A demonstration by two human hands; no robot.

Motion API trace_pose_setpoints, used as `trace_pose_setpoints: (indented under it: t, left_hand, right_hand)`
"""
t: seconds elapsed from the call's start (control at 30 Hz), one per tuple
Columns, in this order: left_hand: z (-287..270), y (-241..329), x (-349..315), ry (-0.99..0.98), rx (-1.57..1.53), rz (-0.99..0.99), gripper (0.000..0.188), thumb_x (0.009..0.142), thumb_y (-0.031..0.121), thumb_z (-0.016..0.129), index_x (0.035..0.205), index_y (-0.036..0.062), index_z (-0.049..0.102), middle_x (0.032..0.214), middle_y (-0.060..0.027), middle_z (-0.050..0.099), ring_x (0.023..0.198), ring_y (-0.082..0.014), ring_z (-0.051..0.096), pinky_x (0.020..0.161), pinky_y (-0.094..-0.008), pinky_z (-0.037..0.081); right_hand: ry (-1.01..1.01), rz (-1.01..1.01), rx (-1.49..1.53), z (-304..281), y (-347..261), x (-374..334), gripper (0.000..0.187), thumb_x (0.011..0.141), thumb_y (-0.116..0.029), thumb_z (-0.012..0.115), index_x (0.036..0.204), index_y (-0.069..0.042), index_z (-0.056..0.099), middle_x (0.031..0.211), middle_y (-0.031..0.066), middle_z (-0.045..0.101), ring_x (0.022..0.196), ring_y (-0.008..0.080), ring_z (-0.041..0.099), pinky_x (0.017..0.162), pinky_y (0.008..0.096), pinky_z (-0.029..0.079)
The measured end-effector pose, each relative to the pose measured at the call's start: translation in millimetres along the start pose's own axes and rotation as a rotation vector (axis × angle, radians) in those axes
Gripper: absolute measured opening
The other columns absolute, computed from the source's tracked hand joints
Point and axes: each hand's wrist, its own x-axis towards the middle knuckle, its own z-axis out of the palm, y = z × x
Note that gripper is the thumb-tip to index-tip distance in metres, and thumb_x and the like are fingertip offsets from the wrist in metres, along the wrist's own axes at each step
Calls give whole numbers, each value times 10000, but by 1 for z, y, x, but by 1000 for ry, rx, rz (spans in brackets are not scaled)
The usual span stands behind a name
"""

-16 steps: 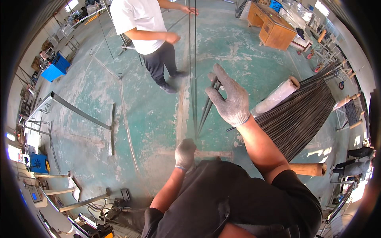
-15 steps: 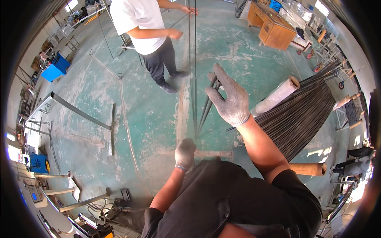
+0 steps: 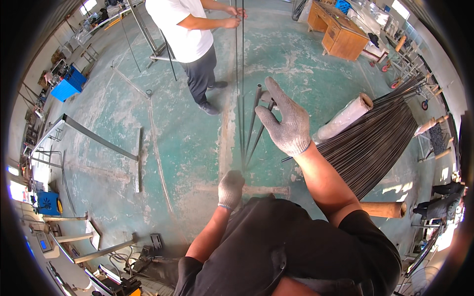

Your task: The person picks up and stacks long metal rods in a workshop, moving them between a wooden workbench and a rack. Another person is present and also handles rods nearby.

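Observation:
My right hand point(image 3: 286, 121), in a grey knit glove, is raised with thumb and forefinger spread. A dark metal rod point(image 3: 256, 140) stands between the thumb and the curled fingers, loosely held, its top end beside them. A second dark rod point(image 3: 253, 116) leans upright just left of the thumb, apart from it. My left hand point(image 3: 231, 188), gloved too, is closed low in front of my body; what it holds, if anything, is hidden. Two long thin rods point(image 3: 239, 74) rise beyond, with a co-worker's hands point(image 3: 237, 15) on them.
The co-worker in a white shirt point(image 3: 190, 37) stands ahead. On the right lie a fan of dark rods point(image 3: 370, 143) and a wrapped roll point(image 3: 345, 118). A wooden desk point(image 3: 340, 34) stands at the far right, a metal frame point(image 3: 98, 139) at the left.
One short rod has shifted left, out of my right hand's grip. The co-worker has moved slightly right and brought both hands together at the long rods. My hands have barely moved.

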Motion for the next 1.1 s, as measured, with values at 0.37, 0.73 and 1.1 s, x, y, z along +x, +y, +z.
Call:
trace_pose_setpoints:
  t: [0.37,0.73,1.1]
  left_hand:
    - [0,-7,3,1,88,125,216,938,48,730,1148,1,718,999,-56,756,936,-117,687,876,-290,556]
    - [-24,-5,13,299,-31,-1,304,904,57,764,1196,-15,718,1079,-131,774,987,-186,726,906,-323,566]
    - [-82,-136,-53,0,415,-439,403,860,250,730,1191,20,742,1146,-201,777,1125,-350,734,982,-417,566]
  right_hand:
    - [15,-19,39,5,4,2,709,911,-86,814,1552,-36,514,1181,161,782,1006,229,778,910,340,604]
    - [31,1,45,5,7,4,689,915,-33,787,1547,-5,513,1108,145,788,937,185,754,896,313,593]
    - [75,-50,99,17,8,0,653,910,-131,822,1511,-69,572,1075,138,794,948,227,779,857,331,606]
